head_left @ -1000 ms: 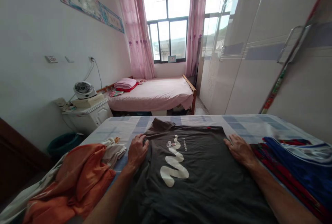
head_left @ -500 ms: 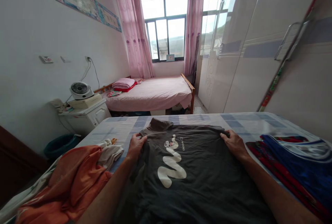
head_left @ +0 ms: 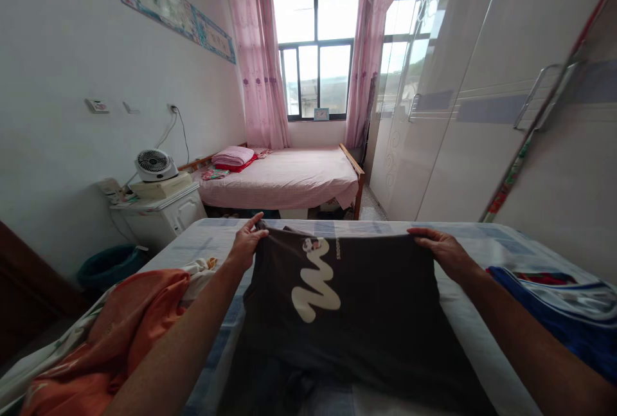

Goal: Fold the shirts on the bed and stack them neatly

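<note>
A dark grey T-shirt with a cream wavy print is held up off the checked bed sheet in front of me. My left hand pinches its upper left corner, index finger sticking out. My right hand grips the upper right corner with fingers curled over the edge. The shirt's lower part still rests on the bed near me.
An orange garment and a white cloth are piled at the left. Blue and red clothes lie at the right. Beyond are a white cabinet with a fan, a pink bed, a wardrobe and a green bin.
Both hands slid from flat on the shirt to its top corners, closed on them, and lifted the shirt's upper edge off the bed.
</note>
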Demonstrator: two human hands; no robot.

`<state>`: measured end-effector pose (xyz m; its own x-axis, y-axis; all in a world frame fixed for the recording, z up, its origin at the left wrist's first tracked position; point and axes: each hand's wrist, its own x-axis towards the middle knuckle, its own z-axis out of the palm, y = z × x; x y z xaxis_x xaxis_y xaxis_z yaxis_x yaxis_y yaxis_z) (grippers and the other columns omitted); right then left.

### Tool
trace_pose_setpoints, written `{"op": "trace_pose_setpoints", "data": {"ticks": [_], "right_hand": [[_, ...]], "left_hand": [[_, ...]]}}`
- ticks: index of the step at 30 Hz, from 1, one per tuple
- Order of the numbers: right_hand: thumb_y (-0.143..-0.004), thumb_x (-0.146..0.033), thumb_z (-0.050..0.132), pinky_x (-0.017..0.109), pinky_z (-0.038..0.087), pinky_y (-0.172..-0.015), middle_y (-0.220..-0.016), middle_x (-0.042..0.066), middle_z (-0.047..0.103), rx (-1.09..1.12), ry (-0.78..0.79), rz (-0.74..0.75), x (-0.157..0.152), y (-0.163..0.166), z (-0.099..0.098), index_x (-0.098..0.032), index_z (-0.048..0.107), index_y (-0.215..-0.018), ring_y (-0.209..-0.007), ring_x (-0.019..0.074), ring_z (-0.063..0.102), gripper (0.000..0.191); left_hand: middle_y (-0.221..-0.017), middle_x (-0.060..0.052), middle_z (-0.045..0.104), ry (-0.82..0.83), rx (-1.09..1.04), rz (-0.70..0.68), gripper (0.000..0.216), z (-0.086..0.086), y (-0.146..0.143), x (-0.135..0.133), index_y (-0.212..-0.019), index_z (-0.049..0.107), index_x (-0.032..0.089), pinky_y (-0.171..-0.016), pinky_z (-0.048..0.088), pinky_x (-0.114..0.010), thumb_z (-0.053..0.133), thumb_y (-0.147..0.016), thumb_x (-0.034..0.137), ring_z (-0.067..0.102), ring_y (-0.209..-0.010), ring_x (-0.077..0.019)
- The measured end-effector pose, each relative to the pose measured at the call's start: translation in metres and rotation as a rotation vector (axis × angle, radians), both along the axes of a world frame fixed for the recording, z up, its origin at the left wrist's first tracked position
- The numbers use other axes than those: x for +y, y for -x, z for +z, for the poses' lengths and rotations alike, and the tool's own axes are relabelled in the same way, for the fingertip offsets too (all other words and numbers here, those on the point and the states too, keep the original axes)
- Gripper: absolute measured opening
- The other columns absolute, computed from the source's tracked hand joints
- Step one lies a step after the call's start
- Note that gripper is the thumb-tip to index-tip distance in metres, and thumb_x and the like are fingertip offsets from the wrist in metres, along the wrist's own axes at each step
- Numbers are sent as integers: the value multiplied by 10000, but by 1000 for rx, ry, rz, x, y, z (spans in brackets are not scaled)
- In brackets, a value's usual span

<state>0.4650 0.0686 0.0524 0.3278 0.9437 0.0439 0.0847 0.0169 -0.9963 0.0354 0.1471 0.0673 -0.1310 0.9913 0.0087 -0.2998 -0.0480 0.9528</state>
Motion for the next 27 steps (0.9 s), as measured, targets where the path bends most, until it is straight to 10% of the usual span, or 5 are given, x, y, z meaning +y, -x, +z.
{"op": "trace_pose_setpoints", "data": {"ticks": [9,12,21,27], "right_hand": [[-608,-309,727,238,480,-633,-844,-15,650,-121,-433,-114,17,-5,109,-256,680,-918,-733,123,560,318],[-613,-343,733,271,481,-752,-873,-3,659,-158,-396,-59,-15,-11,91,-251,672,-945,-788,140,574,349],[-617,-479,669,341,526,-750,-1002,62,693,-291,167,168,-119,-15,-42,-229,678,-972,-896,275,642,434],[-684,-518,601,344,492,-820,-1053,43,671,-614,154,47,-123,-1,-59,-240,605,-1143,-920,248,627,536]], "left_hand": [[-782,45,620,-425,-112,98,686,113,16,17,-1210,524,266,-545,459,-158,663,-583,25,571,-594,-63],[-847,29,647,-418,11,7,742,97,29,-21,-1258,495,275,-634,485,-190,718,-572,103,601,-692,-93],[-1197,-78,621,61,663,-277,730,-26,71,-130,-1244,552,222,-913,460,-378,743,-557,381,536,-1139,-311],[-1220,-102,604,104,765,-218,688,-34,65,-135,-1256,538,160,-970,406,-401,660,-648,459,538,-1135,-309]]}}
